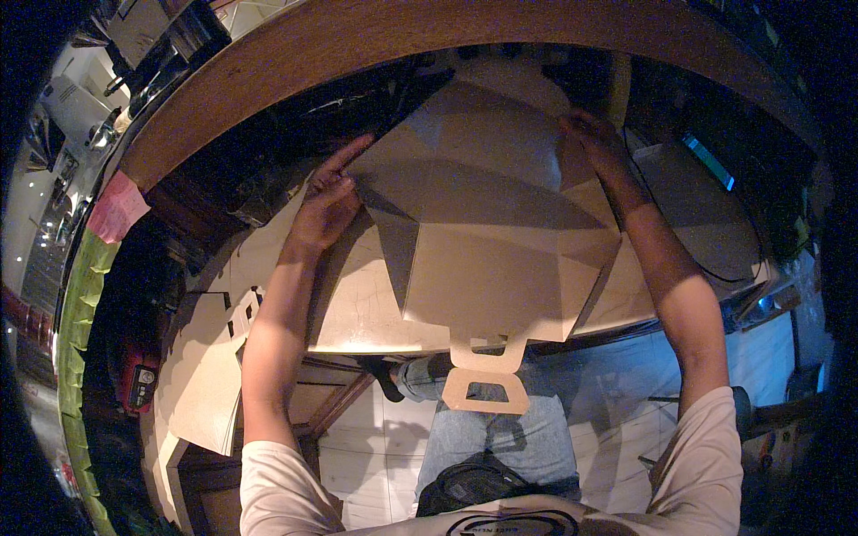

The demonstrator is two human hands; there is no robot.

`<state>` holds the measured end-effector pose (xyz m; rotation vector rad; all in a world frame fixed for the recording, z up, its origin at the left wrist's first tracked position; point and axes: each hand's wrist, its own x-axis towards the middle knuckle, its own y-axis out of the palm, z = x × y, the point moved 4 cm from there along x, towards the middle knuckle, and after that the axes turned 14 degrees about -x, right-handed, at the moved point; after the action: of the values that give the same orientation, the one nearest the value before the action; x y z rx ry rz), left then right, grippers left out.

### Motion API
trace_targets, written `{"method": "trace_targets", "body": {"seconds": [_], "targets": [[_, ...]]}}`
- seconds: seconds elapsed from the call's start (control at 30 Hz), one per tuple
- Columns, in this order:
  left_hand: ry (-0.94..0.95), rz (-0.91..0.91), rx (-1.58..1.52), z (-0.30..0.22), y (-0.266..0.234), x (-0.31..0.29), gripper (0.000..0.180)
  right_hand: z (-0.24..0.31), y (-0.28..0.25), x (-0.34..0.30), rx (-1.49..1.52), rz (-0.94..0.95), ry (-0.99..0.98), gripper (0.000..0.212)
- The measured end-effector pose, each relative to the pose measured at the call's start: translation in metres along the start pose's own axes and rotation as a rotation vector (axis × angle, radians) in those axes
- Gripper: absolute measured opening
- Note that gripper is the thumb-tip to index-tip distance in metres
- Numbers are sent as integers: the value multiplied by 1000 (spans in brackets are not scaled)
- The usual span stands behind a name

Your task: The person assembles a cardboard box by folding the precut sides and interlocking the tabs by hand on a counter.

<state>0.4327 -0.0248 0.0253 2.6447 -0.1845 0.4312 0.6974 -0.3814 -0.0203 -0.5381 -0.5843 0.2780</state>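
Observation:
A partly folded brown cardboard box blank (500, 268) lies on the pale table in front of me. Its creased side flaps stand up at an angle, and two cut-out handles (487, 393) stick out past the table's near edge, over my lap. My left hand (329, 205) is by the blank's far left flap, index finger stretched forward and thumb apart. I cannot tell whether it touches the card. At the far right edge, my right hand (592, 141) has its fingers bent in against the cardboard; shadow partly hides the fingertips.
To the left is a stack of flat cardboard blanks (207, 393). A lit phone (709, 163) lies at the right, near a dark cable (706, 263). Beyond the table curves a raised wooden ledge (393, 58) with a pink paper (119, 207) on its left end.

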Motion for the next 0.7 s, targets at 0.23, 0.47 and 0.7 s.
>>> {"method": "trace_targets", "body": {"seconds": [0.23,0.47,0.7], "targets": [[61,9,-69,9,-5,0,58,-14,-5,4,22,7,1,40],[145,-245,6,13,-34,0,39,52,1,-29,130,42,-2,38],[195,-387,83,5,-36,8,30,20,5,-26,279,47,149,37]]}}
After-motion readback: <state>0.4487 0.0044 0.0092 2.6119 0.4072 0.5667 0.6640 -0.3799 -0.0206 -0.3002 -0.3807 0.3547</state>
